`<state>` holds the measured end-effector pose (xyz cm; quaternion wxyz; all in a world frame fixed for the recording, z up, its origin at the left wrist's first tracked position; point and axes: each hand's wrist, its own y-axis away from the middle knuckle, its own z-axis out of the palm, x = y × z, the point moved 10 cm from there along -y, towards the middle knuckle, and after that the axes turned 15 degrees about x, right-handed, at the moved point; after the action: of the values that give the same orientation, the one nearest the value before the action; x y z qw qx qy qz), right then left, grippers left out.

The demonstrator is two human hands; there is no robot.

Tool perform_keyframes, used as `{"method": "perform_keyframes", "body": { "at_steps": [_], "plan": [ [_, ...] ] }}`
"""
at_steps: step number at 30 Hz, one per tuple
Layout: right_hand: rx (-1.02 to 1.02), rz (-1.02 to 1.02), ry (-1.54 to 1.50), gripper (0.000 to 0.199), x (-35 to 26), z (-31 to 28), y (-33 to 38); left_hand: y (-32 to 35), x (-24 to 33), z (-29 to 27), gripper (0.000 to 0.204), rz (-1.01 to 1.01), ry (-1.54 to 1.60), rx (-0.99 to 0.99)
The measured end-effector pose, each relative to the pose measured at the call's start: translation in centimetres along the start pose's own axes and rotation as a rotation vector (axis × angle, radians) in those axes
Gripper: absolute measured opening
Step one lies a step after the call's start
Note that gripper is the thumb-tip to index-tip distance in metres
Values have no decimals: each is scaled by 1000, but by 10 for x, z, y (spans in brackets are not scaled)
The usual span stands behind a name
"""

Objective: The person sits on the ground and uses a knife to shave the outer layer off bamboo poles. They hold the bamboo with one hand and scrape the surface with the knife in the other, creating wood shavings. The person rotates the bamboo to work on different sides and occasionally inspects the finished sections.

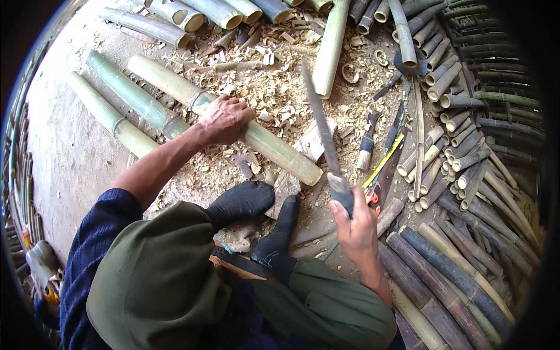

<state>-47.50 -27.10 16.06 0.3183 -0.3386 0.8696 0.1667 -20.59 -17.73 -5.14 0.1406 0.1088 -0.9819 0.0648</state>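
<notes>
Your left hand (226, 119) clasped bamboo pole (277, 149) from above, fingers curled; your right hand (357, 227), closed in fist, held long-bladed knife (324, 125) right of pole's near end

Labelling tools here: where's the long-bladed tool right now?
Head view, right of centre: the long-bladed tool is in the right hand, pointing up the picture, with the bamboo pole under the left hand to its left.

The left arm (169, 166) reaches forward, the left hand (226, 119) curled palm down in a grip; the right hand (357, 230) is clenched, its thumb (338, 211) extended forward.
</notes>
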Motion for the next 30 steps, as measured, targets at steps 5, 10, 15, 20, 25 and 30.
{"method": "perform_keyframes", "body": {
  "at_steps": [5,10,15,20,25,30],
  "plan": [
    [-111,146,564,34,126,33,22,-18,17,3,43,46,10,14],
    [-53,71,256,32,58,13,-5,-6,8,-8,30,56,-21,101],
    [318,-275,36,31,27,-11,16,2,14,-22,33,113,-59,247],
    [-133,12,540,34,132,42,-2,-8,19,-17,34,124,-57,276],
    [118,-35,99,29,10,-10,-7,11,11,-23,32,101,-92,357],
    [-39,184,437,34,113,26,19,-7,31,-33,35,180,-51,424]
  ]
}}
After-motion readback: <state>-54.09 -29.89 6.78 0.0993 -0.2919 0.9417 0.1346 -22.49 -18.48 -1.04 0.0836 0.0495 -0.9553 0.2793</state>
